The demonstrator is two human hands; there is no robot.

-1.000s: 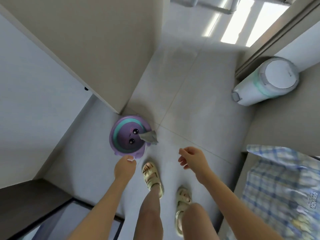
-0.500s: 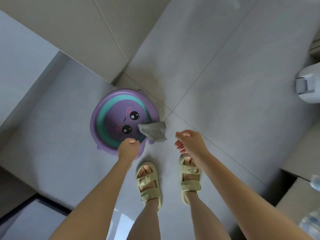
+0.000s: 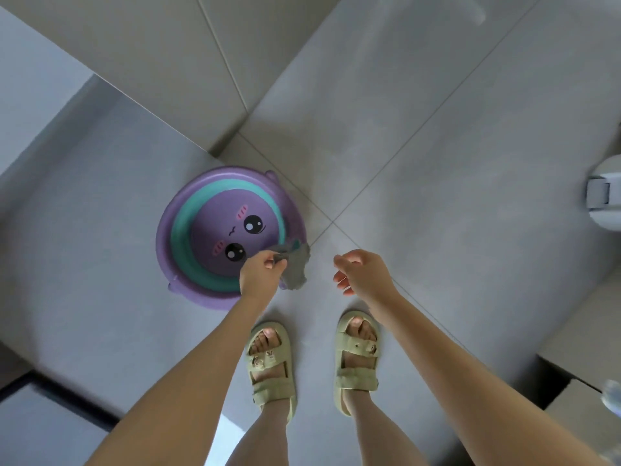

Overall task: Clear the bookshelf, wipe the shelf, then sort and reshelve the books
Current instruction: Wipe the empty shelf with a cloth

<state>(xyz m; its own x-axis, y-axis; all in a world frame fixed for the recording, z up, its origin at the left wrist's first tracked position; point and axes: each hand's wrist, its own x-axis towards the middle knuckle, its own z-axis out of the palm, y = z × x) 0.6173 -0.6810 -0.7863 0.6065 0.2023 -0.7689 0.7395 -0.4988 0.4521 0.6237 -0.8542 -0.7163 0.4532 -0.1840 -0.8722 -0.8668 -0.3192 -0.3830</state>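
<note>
A round purple basin (image 3: 174,230) with a teal ring and a cartoon face stands on the tiled floor by a wall corner. A grey cloth (image 3: 297,267) hangs over its near right rim. My left hand (image 3: 260,275) pinches the cloth's upper edge at the rim. To the right of the cloth my right hand (image 3: 363,272) hovers with loosely curled fingers and holds nothing. No bookshelf or books are in view.
My two feet in pale green sandals (image 3: 272,364) stand just below the basin. A white bin (image 3: 605,196) shows at the right edge. A beige wall corner (image 3: 215,142) meets the floor above the basin. A dark threshold (image 3: 50,395) runs at lower left.
The view has tilted down onto the basin. My left hand went from above the basin's rim to the cloth and took hold of it. My right hand stays empty to its right.
</note>
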